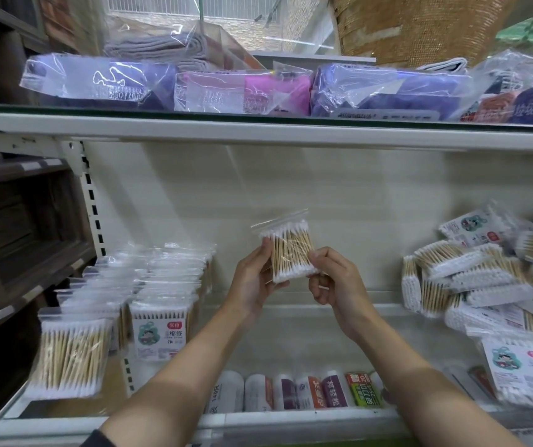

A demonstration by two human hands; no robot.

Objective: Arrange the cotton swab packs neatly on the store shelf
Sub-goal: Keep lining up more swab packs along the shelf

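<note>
1. Progress: partway, by my read. Neat rows of upright packs (149,285) stand on the left of the shelf (291,309), several deep, front ones showing a printed label or bare sticks. The loose pile (484,285) on the right is not yet sorted: packs lie flat, tilted and overlapping, some label-up, some on edge.

2. Pack in hand (289,251): held up in mid-air over the bare middle stretch of the shelf, between rows and pile, touching neither. It stands roughly upright, leaning slightly, plain back side toward the camera.

3. Left hand (253,282): grasping the pack's left edge and lower corner, fingers curled behind, thumb on front.

4. Right hand (332,279): pinching the pack's right lower edge with fingertips; other fingers curled in.

5. What's left: this pack probably goes to the left rows, then the whole right pile follows. Looks like well under full completion; the pile is big.

6. Materials: packs are thin clear zip bags, glossy, crinkly, with a floppy top flap. Inside, pale wooden sticks with white cotton tips at both ends, bundled into a flat rectangular block. Likely light and slippery, and may topple when stood on end.

7. Shelf: off-white painted metal, smooth, with a slotted upright post at left.

8. Other stock: upper shelf (258,127) carries soft purple and pink items in clear wrap (242,88); a lower tier holds small rolls with printed labels (291,391), lying on their sides.
</note>
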